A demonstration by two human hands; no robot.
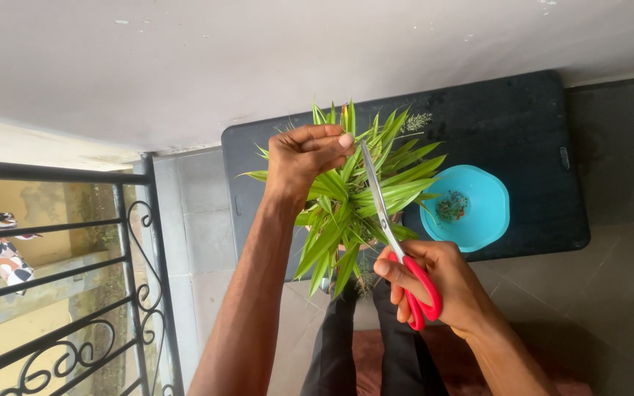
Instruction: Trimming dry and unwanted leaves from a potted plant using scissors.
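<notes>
Looking down from head cam: left hand (304,155) is pinched shut on a leaf tip at the top of the potted plant (354,198), thumb and fingers pressed together w/ the tip between them. Right hand (434,282) grips red-handled scissors (398,249), fingers through the handle loops and curled closed; blades run up and left from the hand, thru the foliage, pointing toward the left hand's fingertips. Blades look nearly together, but can't tell if any leaf sits between them.

Plant has long green leaves w/ pale yellow edges fanning out in all directions; it sits between the two hands, over the near edge of a dark mat (508,139) on the tiled floor (610,279). Pot itself mostly hidden under leaves. Person's dark trouser legs (372,345) show just below the plant.

Just right of the plant, on the mat, a turquoise bowl (478,213) holds a small heap of mixed bits, too small to identify. Black wrought-iron railing (111,293) w/ scrollwork runs along the left side; patterned cloth (5,257) hangs beyond it. Plain light wall (258,59) fills the top of the view.
</notes>
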